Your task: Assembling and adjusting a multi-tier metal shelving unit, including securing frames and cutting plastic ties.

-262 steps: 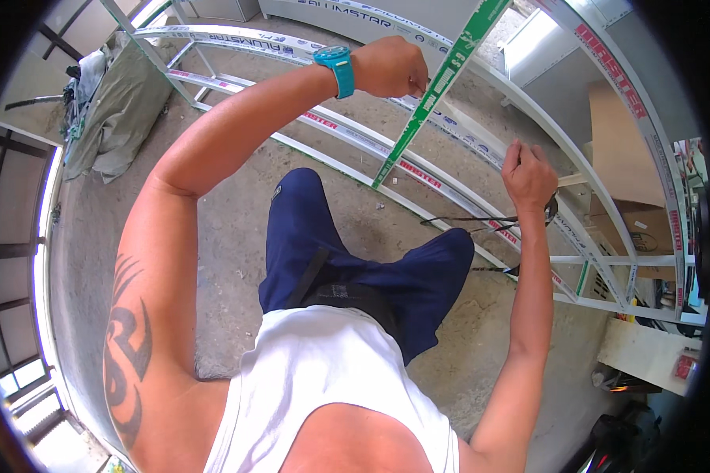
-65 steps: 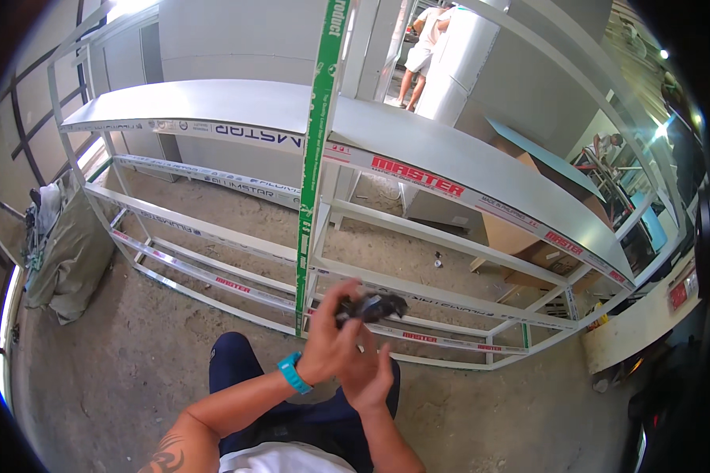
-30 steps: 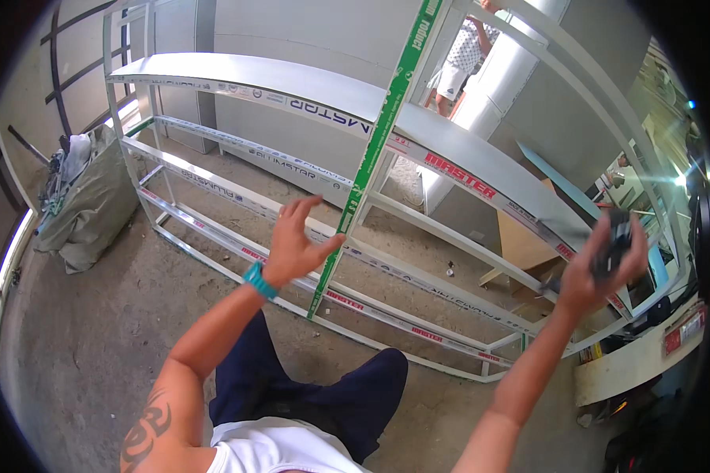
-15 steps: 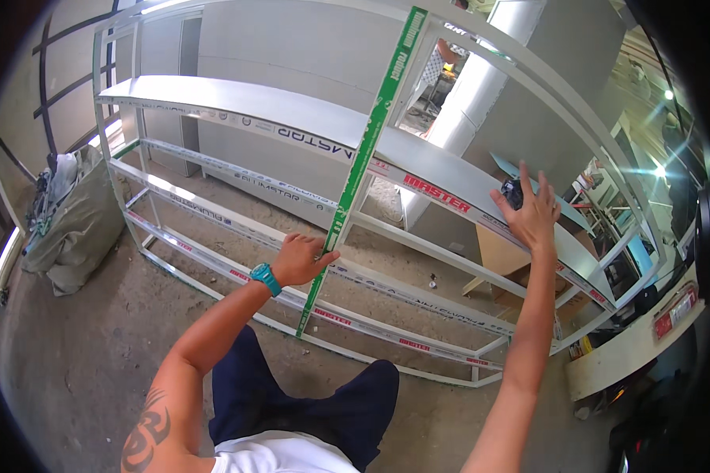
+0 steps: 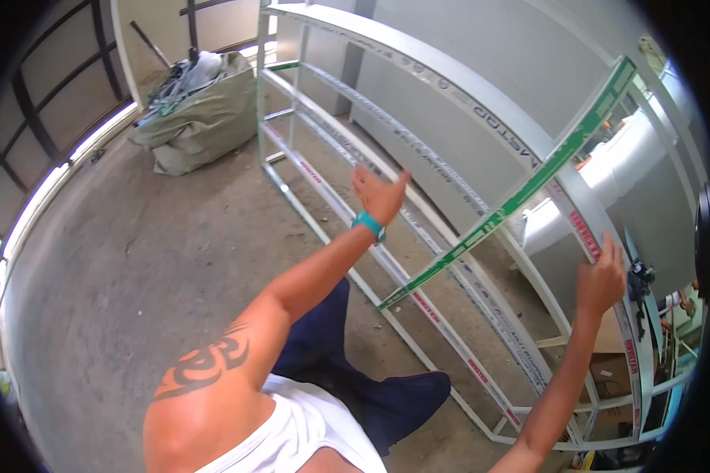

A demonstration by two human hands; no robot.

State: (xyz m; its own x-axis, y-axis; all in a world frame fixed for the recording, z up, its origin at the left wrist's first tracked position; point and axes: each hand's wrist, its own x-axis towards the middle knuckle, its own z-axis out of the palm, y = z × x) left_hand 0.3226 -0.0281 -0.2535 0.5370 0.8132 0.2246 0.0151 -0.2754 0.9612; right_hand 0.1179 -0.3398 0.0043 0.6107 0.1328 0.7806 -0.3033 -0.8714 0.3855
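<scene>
A large white metal frame (image 5: 347,146) with several long rails stands in front of me, a green-taped upright (image 5: 521,197) crossing its middle. My left hand (image 5: 381,197) is held over the lower rails, fingers apart and nothing in them. A teal watch (image 5: 368,225) is on that wrist. At the right, my right hand (image 5: 601,277) is at the front rail of the upper shelf (image 5: 584,206), its fingers loosely bent and partly extended. Whether it touches the rail I cannot tell. Just beyond it, a small black object (image 5: 641,273) sits on the shelf, its kind unclear.
A bulging greenish sack (image 5: 201,126) with scraps on top stands at the back left, near a dark-barred wall (image 5: 63,87). Grey panels (image 5: 457,47) stand behind the frame. A cardboard box (image 5: 610,370) is at the right, behind the rails. Bare concrete floor (image 5: 134,276) spreads out left.
My view has swung left, so the frame appears farther right and tilted. The left hand has come off the green upright. My right hand has moved off the black object toward the shelf's front rail.
</scene>
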